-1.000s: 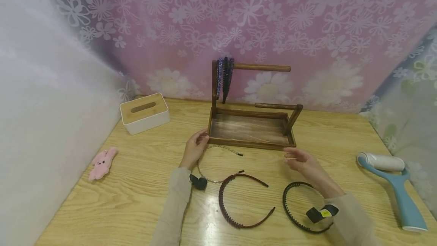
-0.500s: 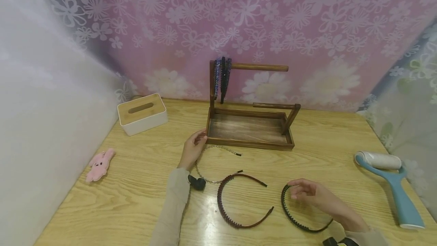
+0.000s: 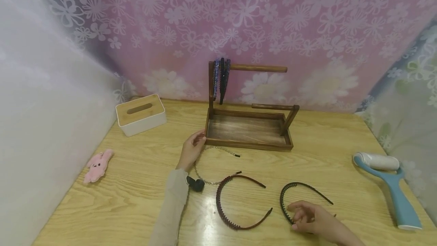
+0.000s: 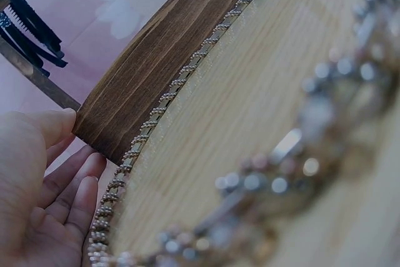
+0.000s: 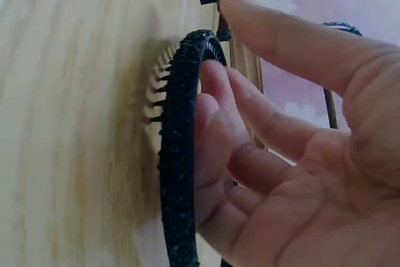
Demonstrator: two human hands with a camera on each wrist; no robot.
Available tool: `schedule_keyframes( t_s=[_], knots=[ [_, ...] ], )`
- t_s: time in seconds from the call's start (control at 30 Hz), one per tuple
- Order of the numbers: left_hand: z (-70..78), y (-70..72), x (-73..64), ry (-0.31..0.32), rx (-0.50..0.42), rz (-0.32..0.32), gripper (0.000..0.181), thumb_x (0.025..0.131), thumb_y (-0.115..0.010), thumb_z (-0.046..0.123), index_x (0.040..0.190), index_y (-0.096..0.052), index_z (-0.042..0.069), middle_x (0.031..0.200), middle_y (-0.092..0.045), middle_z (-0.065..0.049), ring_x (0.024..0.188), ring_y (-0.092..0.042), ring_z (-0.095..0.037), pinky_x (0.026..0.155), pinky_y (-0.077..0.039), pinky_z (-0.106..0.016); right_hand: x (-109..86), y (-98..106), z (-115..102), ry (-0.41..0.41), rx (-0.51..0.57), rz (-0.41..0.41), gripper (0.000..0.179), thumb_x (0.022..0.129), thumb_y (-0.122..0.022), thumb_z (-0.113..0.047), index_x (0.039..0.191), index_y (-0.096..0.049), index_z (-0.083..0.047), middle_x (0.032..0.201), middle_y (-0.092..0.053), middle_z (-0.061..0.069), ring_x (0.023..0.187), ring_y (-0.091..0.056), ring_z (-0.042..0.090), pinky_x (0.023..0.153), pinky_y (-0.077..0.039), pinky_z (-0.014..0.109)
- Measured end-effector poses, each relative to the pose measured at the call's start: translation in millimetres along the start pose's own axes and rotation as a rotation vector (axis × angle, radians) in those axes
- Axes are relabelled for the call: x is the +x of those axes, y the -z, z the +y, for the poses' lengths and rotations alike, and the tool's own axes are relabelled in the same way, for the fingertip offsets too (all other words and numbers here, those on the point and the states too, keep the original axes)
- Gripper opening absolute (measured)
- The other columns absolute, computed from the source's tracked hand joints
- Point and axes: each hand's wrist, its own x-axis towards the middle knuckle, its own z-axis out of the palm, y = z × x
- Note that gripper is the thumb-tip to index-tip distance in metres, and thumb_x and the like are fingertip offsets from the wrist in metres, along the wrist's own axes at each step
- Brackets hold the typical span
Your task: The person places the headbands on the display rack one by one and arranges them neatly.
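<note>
My left hand (image 3: 192,150) holds the front left corner of a dark wooden rack (image 3: 249,145), with the thumb (image 4: 57,123) at the corner and the fingers beside it. A beaded headband (image 4: 164,107) lies next to that hand, in front of the rack. My right hand (image 3: 312,219) is at the black toothed headband (image 3: 283,200) lying on the table. In the right wrist view the fingers are bent inside the curve of the black headband (image 5: 178,154), while the thumb (image 5: 275,29) stands apart from it. A dark red toothed headband (image 3: 219,204) lies between the hands.
Several glittery headbands (image 3: 222,81) hang at the left end of the rack's upper bar (image 3: 263,68). A lower bar (image 3: 271,106) sticks out from the right post. Left stand a tissue box (image 3: 143,124) and a pink plush toy (image 3: 97,167); right lies a blue-handled lint roller (image 3: 397,193).
My right hand has moved from near the rack's front right corner down toward me to the black headband. The left hand stays at the rack's corner.
</note>
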Motion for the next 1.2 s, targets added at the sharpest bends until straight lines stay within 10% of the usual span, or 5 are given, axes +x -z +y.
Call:
schedule_keyframes(
  t_s=[0.8, 1.2],
  knots=[
    [3.4, 0.7, -3.2, 0.005, 0.019, -0.002, 0.039, 0.100, -0.057, 0.019, 0.137, -0.056, 0.009, 0.131, -0.061, -0.016, 0.118, -0.057, -0.030, 0.105, -0.046, -0.044, 7.7, 1.1, -20.6, -0.007, -0.086, 0.111, 0.049, 0.090, -0.064, -0.010, 0.129, -0.051, 0.016, 0.096, -0.059, 0.006, 0.080, -0.050, -0.001, 0.066, -0.047, 0.019],
    [1.7, -0.5, -1.1, -0.004, 0.024, 0.007, 0.041, 0.099, -0.057, 0.018, 0.138, -0.054, 0.005, 0.131, -0.060, -0.018, 0.118, -0.057, -0.031, 0.105, -0.045, -0.045, 21.5, 13.7, -37.8, -0.114, -0.032, 0.423, 0.054, 0.096, -0.061, -0.017, 0.141, -0.044, 0.007, 0.121, -0.061, 0.014, 0.090, -0.056, -0.005, 0.082, -0.051, 0.026]
  ],
)
